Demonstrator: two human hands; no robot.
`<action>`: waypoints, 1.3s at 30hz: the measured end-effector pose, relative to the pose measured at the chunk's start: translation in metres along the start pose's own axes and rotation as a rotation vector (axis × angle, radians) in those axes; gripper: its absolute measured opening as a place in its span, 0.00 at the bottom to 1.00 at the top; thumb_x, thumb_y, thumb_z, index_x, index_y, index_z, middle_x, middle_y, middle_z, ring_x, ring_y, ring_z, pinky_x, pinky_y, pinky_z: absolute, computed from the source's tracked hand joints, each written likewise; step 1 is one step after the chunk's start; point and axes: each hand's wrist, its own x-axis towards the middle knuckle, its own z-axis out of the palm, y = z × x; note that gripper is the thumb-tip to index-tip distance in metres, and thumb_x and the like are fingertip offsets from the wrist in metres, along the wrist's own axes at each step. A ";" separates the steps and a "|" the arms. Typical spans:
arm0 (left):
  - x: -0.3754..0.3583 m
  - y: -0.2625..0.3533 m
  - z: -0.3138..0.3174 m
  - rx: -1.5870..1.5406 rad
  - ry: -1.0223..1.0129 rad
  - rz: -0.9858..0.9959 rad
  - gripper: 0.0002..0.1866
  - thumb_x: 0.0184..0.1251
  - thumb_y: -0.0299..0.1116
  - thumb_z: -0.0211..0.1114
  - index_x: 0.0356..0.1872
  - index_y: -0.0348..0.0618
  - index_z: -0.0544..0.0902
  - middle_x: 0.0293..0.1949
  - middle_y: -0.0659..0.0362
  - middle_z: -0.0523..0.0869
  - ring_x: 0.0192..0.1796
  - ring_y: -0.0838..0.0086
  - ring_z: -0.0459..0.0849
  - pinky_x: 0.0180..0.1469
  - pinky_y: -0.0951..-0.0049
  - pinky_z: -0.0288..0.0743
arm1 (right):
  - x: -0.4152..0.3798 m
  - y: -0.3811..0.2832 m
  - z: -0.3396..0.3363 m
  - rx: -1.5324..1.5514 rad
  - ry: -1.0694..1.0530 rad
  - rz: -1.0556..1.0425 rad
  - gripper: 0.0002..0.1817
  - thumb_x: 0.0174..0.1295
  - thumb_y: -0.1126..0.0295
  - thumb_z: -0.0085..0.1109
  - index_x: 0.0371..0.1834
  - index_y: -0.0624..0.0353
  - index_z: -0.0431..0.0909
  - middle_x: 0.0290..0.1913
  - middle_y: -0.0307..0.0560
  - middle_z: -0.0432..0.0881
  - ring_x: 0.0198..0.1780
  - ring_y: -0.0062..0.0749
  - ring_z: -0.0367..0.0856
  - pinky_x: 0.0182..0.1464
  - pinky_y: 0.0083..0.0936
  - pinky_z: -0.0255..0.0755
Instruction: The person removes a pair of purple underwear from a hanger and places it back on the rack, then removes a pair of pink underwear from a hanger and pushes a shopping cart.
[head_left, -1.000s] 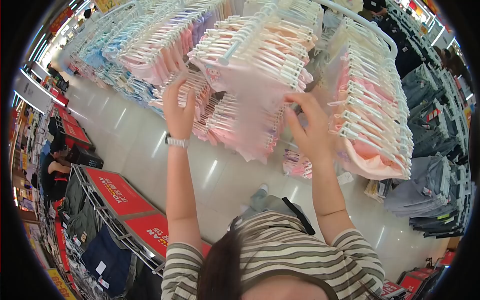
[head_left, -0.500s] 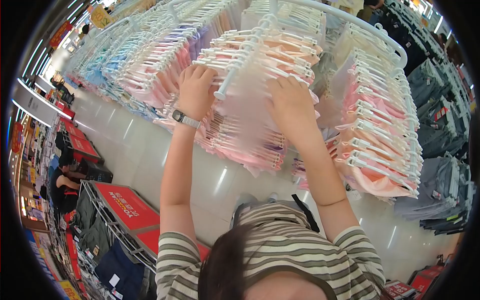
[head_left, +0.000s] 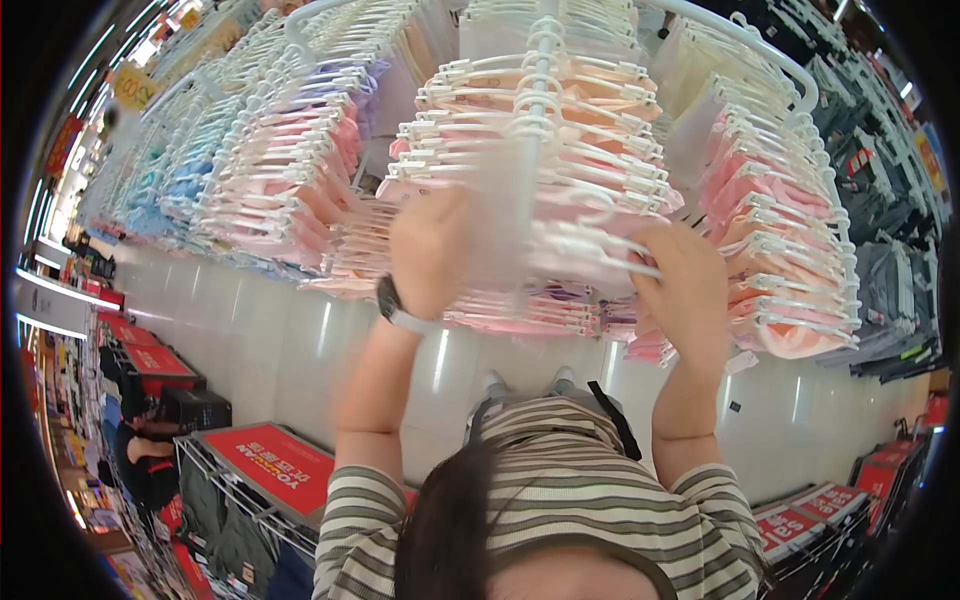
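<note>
White clip hangers [head_left: 590,245] with pale pink garments hang at the front end of the middle rail [head_left: 541,75], blurred by motion. My right hand [head_left: 690,285] is closed on the right ends of these hangers, thumb and fingers pinching the white bar. At their left side is my left hand [head_left: 430,250], with a watch [head_left: 388,298] on the wrist. Its fingers curl inward but are smeared, so what they hold does not show clearly. Behind, peach garments [head_left: 590,100] hang in a dense row on the same rail.
Pink and peach garments [head_left: 790,250] fill a rack to the right, and pink, purple and blue ones [head_left: 290,200] to the left. A red sign [head_left: 265,460] tops a shelf at lower left. A person in black [head_left: 145,460] is beyond it. Grey trousers [head_left: 890,290] hang far right.
Both hands have moved toward me and to the right, the right hand now on hanger ends at the rail's front. Front hangers have shifted toward me. The view has turned slightly.
</note>
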 end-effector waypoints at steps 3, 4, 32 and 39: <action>-0.020 0.020 0.013 -0.174 -0.004 0.043 0.14 0.32 0.25 0.67 0.28 0.43 0.80 0.28 0.57 0.80 0.31 0.60 0.79 0.32 0.64 0.70 | -0.040 -0.001 -0.004 -0.058 -0.081 0.145 0.11 0.44 0.75 0.61 0.33 0.59 0.76 0.29 0.47 0.76 0.33 0.43 0.76 0.36 0.33 0.68; -0.030 0.023 0.021 -0.216 -0.012 0.075 0.14 0.32 0.25 0.67 0.27 0.44 0.80 0.28 0.57 0.80 0.31 0.60 0.79 0.32 0.64 0.70 | -0.056 -0.001 -0.002 -0.025 -0.132 0.198 0.11 0.43 0.76 0.61 0.33 0.60 0.76 0.29 0.48 0.76 0.32 0.43 0.76 0.35 0.33 0.68; -0.171 0.146 0.200 -0.883 -1.349 -0.067 0.15 0.52 0.37 0.61 0.38 0.39 0.76 0.31 0.45 0.79 0.37 0.52 0.79 0.41 0.62 0.72 | -0.320 0.061 -0.003 -0.006 -0.124 0.732 0.14 0.37 0.72 0.67 0.30 0.58 0.76 0.33 0.45 0.76 0.46 0.41 0.72 0.51 0.33 0.65; -0.198 0.245 0.296 -0.647 -1.228 -0.011 0.13 0.52 0.37 0.61 0.36 0.40 0.77 0.31 0.46 0.80 0.37 0.50 0.78 0.40 0.55 0.71 | -0.435 0.129 -0.010 -0.147 0.501 1.187 0.16 0.48 0.72 0.64 0.42 0.58 0.75 0.36 0.43 0.78 0.46 0.34 0.75 0.43 0.28 0.69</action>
